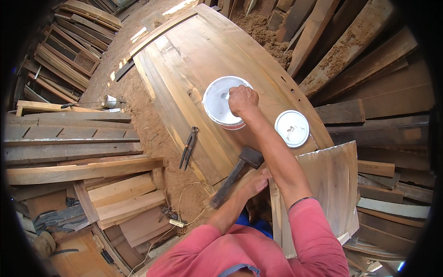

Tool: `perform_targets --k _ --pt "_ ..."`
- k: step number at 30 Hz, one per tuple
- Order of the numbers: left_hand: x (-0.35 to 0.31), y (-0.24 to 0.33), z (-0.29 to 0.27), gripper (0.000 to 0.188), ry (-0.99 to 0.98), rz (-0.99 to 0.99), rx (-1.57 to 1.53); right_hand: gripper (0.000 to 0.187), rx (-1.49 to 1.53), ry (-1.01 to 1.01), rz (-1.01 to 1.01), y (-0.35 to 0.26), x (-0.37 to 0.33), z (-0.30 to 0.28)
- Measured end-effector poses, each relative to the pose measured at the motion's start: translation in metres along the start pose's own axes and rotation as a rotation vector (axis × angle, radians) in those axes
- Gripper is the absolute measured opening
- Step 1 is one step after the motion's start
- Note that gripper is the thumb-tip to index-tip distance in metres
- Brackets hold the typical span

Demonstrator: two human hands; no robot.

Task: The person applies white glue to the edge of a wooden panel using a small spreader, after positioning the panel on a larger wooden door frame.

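My right hand [243,100] is closed in a fist over the mouth of a white bucket [215,114] holding pale, whitish contents. Something light-coloured shows beside its fingers, too little of it to name. The bucket stands on a large wooden door panel [184,78]. Nearer to me, my left hand [257,183] is low at the panel's near end, just right of a mallet [236,173] with a dark block head; its fingers are mostly hidden. A round white lid [291,129] with dark specks lies right of the bucket. Pincers [188,147] rest at the panel's left edge.
A thin, curved wooden board [323,189] leans at the near right. Stacked planks [124,198] line the left, and more timber [350,51] crowds the right. A cable with a small pale block [176,223] lies at the lower left. Sawdust covers the ground [143,111].
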State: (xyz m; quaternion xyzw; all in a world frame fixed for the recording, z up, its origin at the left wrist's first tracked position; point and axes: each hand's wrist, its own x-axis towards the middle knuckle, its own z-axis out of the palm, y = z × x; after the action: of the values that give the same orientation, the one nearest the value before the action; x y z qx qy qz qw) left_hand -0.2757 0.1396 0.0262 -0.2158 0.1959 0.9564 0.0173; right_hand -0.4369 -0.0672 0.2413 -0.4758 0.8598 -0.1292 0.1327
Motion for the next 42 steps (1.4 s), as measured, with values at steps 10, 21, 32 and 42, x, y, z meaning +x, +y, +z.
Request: perform_targets --k 10,21,32,42 --pt "0.001 -0.002 -0.002 0.057 -0.069 -0.008 -0.089 0.03 0.243 0.065 -0.053 0.019 0.019 0.042" --pt "0.019 -0.008 -0.013 0.027 0.046 -0.036 0.073 0.035 1.218 0.242 0.015 0.082 -0.095 -0.029" --pt "0.025 -0.004 0.004 0.044 0.141 -0.132 0.147 0.02 1.663 0.825 0.345 0.237 -0.445 -0.01" --pt "0.036 0.013 0.017 0.062 0.404 -0.25 0.555 0.014 1.393 1.681 0.869 0.252 -0.788 0.059"
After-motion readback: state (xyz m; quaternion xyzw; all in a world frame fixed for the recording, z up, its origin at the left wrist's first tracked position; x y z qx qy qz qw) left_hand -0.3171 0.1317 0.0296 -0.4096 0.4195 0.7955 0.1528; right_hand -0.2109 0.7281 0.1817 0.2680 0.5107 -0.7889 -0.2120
